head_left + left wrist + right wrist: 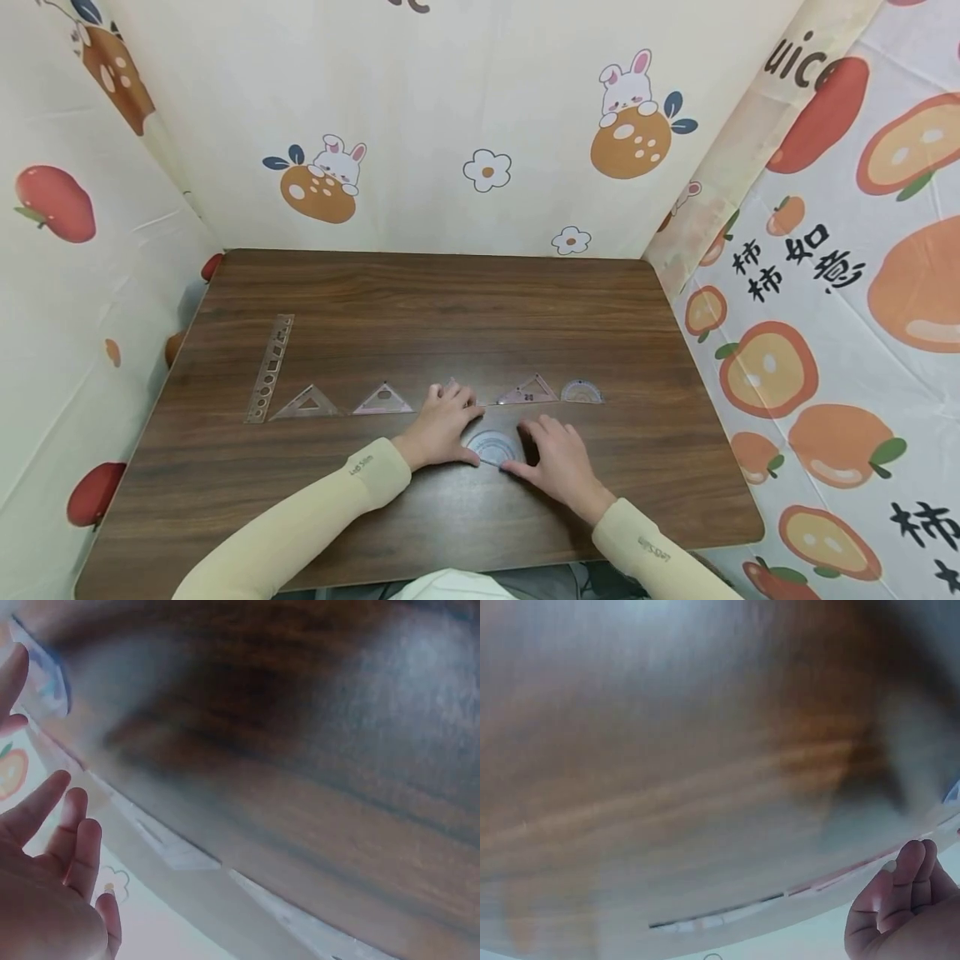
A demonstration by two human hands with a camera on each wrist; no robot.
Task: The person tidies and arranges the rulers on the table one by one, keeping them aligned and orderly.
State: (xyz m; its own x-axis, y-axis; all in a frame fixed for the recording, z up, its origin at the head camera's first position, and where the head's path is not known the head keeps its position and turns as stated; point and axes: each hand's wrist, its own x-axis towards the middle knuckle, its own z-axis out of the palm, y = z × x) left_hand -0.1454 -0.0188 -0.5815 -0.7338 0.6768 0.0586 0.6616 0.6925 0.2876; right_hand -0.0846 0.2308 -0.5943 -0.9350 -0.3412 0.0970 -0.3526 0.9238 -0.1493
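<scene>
A clear round protractor [492,447] with blue markings lies between the two hands on the wooden table. My left hand [438,429] has its fingers extended and spread, its thumb at the protractor's left lower edge. From the other side, my right hand [558,462] rests with bent fingers around the right edge and the thumb near the bottom. The left wrist view catches the protractor [49,675] close to the fingertips. Only a sliver of the protractor [952,793] appears in the right wrist view. Another clear piece [451,382] is partly hidden behind the left fingers.
Left of the hands are a long clear ruler [270,368] and two set squares [306,403], [383,400]. To the right lie a pinkish set square [529,390] and a half-circle protractor [582,391]. Printed cloth walls border the wooden table [420,317].
</scene>
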